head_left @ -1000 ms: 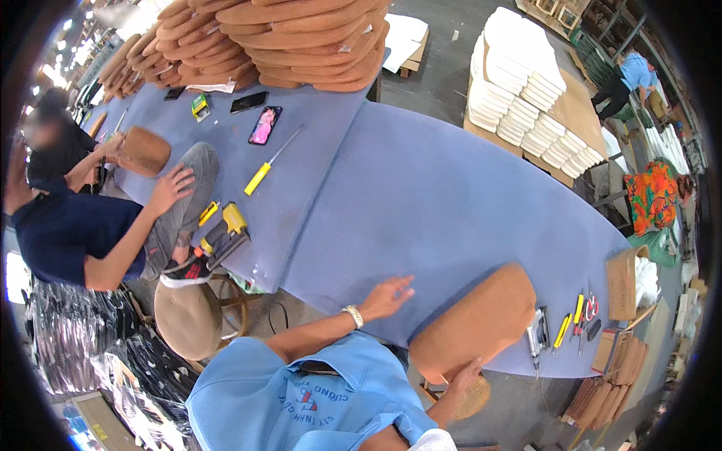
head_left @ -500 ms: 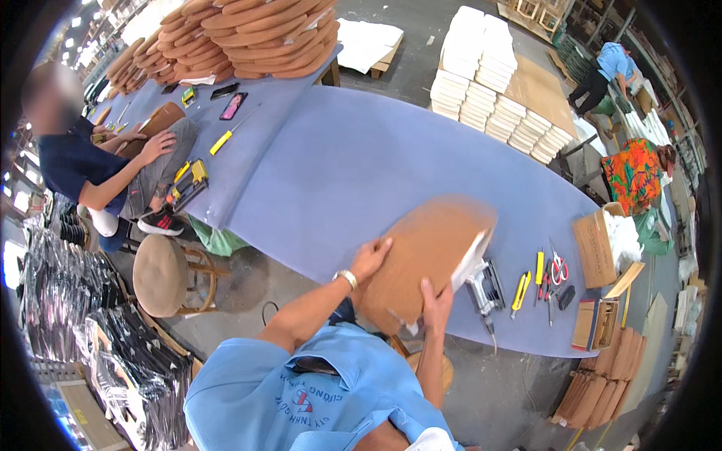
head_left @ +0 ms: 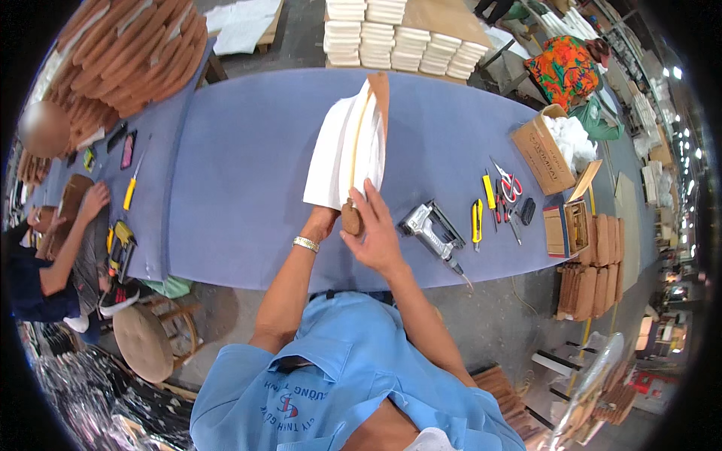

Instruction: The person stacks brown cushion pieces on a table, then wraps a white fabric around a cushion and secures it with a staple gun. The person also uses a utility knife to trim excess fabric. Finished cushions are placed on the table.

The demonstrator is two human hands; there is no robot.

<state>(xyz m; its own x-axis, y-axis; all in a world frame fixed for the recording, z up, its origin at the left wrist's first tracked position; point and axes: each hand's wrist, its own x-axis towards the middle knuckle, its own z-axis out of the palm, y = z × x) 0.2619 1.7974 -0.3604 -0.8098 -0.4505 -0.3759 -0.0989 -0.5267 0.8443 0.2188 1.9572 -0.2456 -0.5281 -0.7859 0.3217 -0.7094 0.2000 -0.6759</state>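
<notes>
A brown seat cushion (head_left: 381, 105) with white layers along its open side is held on edge above the blue table, its long side pointing away from me. My left hand (head_left: 322, 223) grips its near end from below, the fingers mostly hidden behind the white material. Against the same end, my right hand (head_left: 374, 231) holds a small brown flap (head_left: 351, 217) between thumb and fingers. To the right of that hand, a silver staple gun (head_left: 434, 230) lies on the table with a hose at its handle.
Yellow cutters (head_left: 477, 223), red-handled scissors (head_left: 511, 188) and small tools lie on the right of the table (head_left: 248, 180). Beyond them stands a cardboard box (head_left: 543, 154) with white stuffing. Brown cushions (head_left: 135, 56) are piled far left; a co-worker (head_left: 45, 263) sits at the left.
The cushion has turned from brown face up to standing on edge, showing its white layers. My right hand has shifted to its near end. The whole view has swung to the right.
</notes>
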